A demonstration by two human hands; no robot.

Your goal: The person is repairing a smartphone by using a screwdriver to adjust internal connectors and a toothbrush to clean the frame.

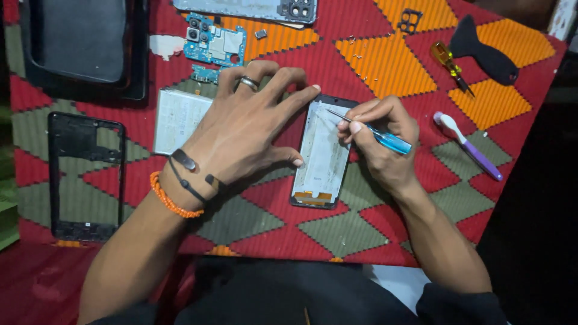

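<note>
Head view: low surface covered by a woven cloth [385,66] in red, orange and grey-green diamonds; dim light, dark floor to the right.

Centre of the cloth: an opened phone body [322,153], screen side down, pale inner plate showing, orange flex strip at its near end. It lies lengthwise, slightly tilted.

Left hand [241,129]: fingers spread wide, grip open, holding nothing. Index tip and thumb tip press the left edge of the phone body, steadying it. Ring on one finger; dark band and orange bead bracelet at the wrist. The palm hangs over the right part of a white battery [177,117] lying just beside the phone body.

Right hand [382,141]: thumb and fingers pinched together on a small screwdriver [385,139] with a clear blue handle. Its metal tip touches the upper part of the phone's inner plate.

Around:
- blue circuit board [214,45] at the far side, beyond the left hand
- black phone frame [86,177] well apart at left
- dark tray [84,45] at top left
- purple-handled brush [472,147] right of the right hand
- yellow-handled screwdriver [448,63] and black pry tool [484,54] at top right
</note>
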